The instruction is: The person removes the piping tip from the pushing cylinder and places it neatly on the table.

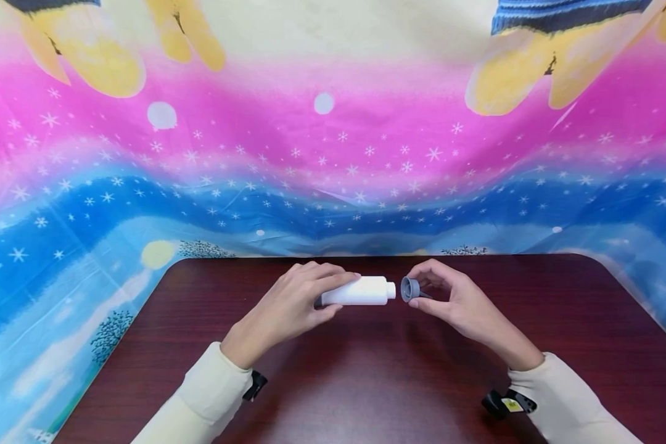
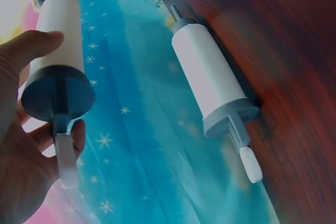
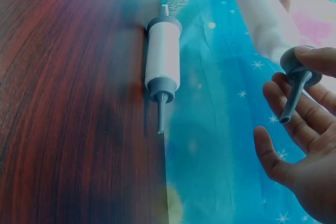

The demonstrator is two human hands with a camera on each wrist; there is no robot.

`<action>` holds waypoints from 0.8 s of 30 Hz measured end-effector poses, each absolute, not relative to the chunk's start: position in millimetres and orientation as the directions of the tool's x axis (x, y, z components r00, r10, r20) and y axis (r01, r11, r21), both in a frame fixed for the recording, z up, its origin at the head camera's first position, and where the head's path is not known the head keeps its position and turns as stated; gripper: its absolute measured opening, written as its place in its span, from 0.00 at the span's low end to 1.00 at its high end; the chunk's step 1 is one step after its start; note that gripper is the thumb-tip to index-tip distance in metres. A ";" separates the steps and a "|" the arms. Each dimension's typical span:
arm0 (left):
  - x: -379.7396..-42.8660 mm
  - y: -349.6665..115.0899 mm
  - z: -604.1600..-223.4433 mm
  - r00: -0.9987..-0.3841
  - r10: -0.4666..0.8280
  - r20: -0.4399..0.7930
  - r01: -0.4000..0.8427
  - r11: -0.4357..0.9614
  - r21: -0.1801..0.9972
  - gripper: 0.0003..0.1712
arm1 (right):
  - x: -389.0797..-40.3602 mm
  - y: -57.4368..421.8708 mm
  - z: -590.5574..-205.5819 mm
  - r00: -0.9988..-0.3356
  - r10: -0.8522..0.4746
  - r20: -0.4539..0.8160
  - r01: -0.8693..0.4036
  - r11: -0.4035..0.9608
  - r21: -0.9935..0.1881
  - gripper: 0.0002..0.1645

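Note:
My left hand (image 1: pixel 291 299) grips a white bottle (image 1: pixel 363 291) lengthwise, its narrow neck pointing right. In the left wrist view a dark grey base (image 2: pixel 58 93) closes the bottle's other end, and a slim handle with a white tip (image 2: pixel 65 161) sticks out of it. Between the thumb and fingers of my right hand (image 1: pixel 457 299) is a grey nozzle cap (image 1: pixel 410 288), its hollow side facing the neck. A small gap separates the two. The cap's thin spout (image 3: pixel 295 98) points away from the bottle.
A similar white bottle (image 3: pixel 164 56), with its nozzle cap on, lies on the dark wooden table (image 1: pixel 333 394) near an edge in both wrist views. I cannot make it out in the head view. A printed cloth (image 1: pixel 333 154) hangs behind the table.

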State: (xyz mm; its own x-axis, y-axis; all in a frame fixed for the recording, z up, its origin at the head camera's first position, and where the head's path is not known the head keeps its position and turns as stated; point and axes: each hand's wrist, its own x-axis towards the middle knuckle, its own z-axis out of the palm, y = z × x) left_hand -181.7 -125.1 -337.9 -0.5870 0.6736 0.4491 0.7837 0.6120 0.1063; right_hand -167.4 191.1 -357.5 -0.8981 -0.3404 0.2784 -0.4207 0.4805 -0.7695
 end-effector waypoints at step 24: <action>-181.7 -152.0 -370.0 -0.735 0.621 0.273 0.673 0.718 0.177 0.29 | -170.2 194.9 -362.9 -0.896 -0.351 0.270 -0.423 0.499 -0.757 0.20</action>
